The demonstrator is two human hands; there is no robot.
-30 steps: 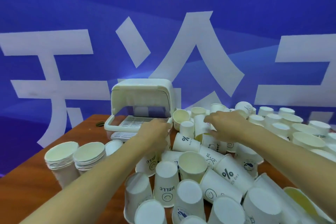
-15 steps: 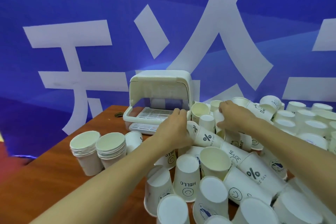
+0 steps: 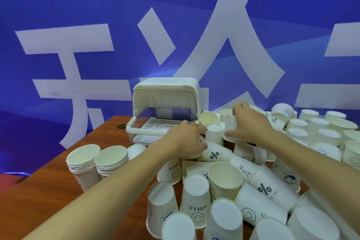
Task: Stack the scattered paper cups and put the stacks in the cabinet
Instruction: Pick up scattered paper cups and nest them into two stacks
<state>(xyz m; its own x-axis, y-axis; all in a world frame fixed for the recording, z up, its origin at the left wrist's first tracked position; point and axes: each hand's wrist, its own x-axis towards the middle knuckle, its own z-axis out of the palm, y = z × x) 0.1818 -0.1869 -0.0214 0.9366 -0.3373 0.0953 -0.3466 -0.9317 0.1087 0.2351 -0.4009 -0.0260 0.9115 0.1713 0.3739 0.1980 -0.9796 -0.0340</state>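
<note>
Many white paper cups [image 3: 226,179] lie scattered on the wooden table [image 3: 39,191], some upright, some upside down, some on their sides. My left hand [image 3: 185,140] grips the rim end of a lying cup with a "%" print [image 3: 216,155], just in front of the white cabinet [image 3: 165,91], whose lid is flipped up. My right hand [image 3: 251,124] holds an upside-down cup [image 3: 230,126] between thumb and fingers, to the right of the cabinet. Between the two hands stands a small upside-down cup [image 3: 214,132].
Two stacks of nested cups [image 3: 83,161] [image 3: 112,159] stand left of the pile, with a single cup [image 3: 136,150] behind them. More upright cups [image 3: 315,132] crowd the back right. A blue wall with white lettering [image 3: 78,54] rises behind the table.
My left hand has dropped from the cabinet's front edge onto the lying "%" cup. My right hand has closed round an upside-down cup beside the cabinet. The view has shifted a little.
</note>
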